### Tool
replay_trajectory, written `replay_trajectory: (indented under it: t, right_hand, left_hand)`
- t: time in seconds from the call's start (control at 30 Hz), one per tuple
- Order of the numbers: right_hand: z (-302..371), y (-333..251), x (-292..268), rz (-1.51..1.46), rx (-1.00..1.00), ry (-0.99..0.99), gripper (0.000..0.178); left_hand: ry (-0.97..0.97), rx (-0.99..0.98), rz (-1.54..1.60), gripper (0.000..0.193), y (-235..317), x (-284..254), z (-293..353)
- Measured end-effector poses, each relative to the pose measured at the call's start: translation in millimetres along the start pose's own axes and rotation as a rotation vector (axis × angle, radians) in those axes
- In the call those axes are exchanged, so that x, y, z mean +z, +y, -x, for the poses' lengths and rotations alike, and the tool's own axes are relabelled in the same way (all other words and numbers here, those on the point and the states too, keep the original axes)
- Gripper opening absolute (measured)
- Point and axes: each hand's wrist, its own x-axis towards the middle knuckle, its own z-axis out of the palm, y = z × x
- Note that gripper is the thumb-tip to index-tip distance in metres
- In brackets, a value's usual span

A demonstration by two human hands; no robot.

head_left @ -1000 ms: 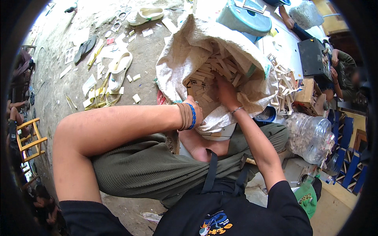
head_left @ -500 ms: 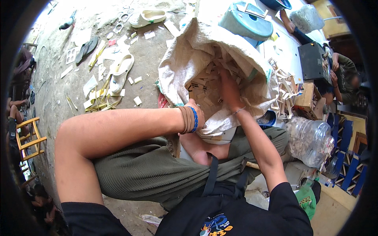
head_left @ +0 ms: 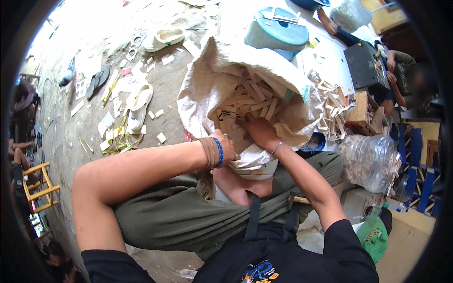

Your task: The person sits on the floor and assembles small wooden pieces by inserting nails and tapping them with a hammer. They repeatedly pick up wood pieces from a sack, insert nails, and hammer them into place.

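Observation:
A white woven sack (head_left: 200, 78) stands open in front of my lap, with many small pale wooden strips (head_left: 257, 89) inside it. My left hand (head_left: 227, 148) is closed on the sack's near left rim. My right hand (head_left: 260, 133) reaches over the near rim into the sack's mouth. Its fingers are bent together beside the strips at the left inner side. Whatever they hold, if anything, is hidden from view.
Strips are heaped right of the sack (head_left: 330, 108), near a blue container (head_left: 315, 141), wooden box (head_left: 363, 113) and large clear plastic bottle (head_left: 368, 160). A teal stool (head_left: 278, 30) stands beyond. Clogs (head_left: 140, 104), a flip-flop (head_left: 97, 81) and scraps lie left. Another person sits far right.
My right hand has drawn back from deep in the sack toward its near left side, uncovering more strips. My left hand stays at the rim. The whole view has shifted slightly.

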Motion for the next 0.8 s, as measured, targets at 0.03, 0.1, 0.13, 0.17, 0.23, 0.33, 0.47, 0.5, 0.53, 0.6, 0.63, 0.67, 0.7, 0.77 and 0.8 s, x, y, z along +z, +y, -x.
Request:
replay_trajectory:
  t: [0.03,0.1,0.13,0.17,0.23,0.33,0.47,0.5,0.53,0.6,0.63,0.67,0.7,0.77,0.8]
  right_hand:
    - [2.0,2.0,-0.1,0.042,-0.063,0.059,0.039]
    - [4.4,5.9,1.0,0.070,-0.094,0.091,0.037]
    - [3.7,6.1,3.4,0.051,-0.065,0.061,0.037]
    - [2.8,6.3,5.2,0.030,-0.045,0.040,0.036]
    - [2.9,5.6,9.0,0.099,-0.043,0.079,0.034]
    - [6.6,3.2,13.5,0.150,-0.022,0.139,0.032]
    - [8.0,2.0,20.1,0.106,0.033,0.182,0.031]
    - [6.9,2.8,21.9,0.100,0.048,0.164,0.030]
    - [6.2,3.5,24.3,0.094,0.063,0.152,0.030]
    - [4.4,6.8,27.4,0.087,0.070,0.183,0.028]
    - [5.1,8.0,28.9,0.085,0.062,0.220,0.027]
    - [5.1,9.8,29.1,0.089,0.081,0.198,0.026]
    - [5.4,11.0,28.9,0.029,0.089,0.252,0.025]
    - [3.5,12.9,26.0,-0.089,0.152,0.240,0.023]
    - [1.9,14.9,23.2,-0.189,0.152,0.292,0.023]
  left_hand:
    - [-0.003,0.040,0.086,0.066,-5.1,-2.5,1.8]
    - [-0.013,0.115,0.260,0.079,-16.3,-8.1,4.3]
    - [0.120,0.214,0.376,0.089,-23.8,-10.6,5.0]
    - [0.167,0.178,0.478,0.087,-31.8,-13.6,3.8]
    - [0.214,0.096,0.657,0.084,-49.7,-17.1,-3.1]
    - [0.282,-0.073,0.372,0.065,-79.0,-8.5,-20.6]
    - [0.519,-0.260,0.230,0.061,-100.7,18.8,-63.7]
    - [0.552,-0.299,0.226,0.060,-105.0,22.4,-75.7]
    - [0.549,-0.351,0.221,0.060,-108.6,23.9,-87.3]
    - [0.606,-0.374,0.174,0.057,-119.4,20.9,-100.1]
    - [0.662,-0.344,0.141,0.055,-123.6,18.6,-102.1]
    - [0.674,-0.337,0.131,0.052,-126.4,15.2,-103.9]
    - [0.742,-0.304,0.174,0.049,-128.8,11.3,-105.4]
    - [0.819,-0.279,0.293,0.042,-131.6,4.9,-107.8]
    - [0.737,-0.323,0.310,0.038,-132.6,1.9,-111.9]
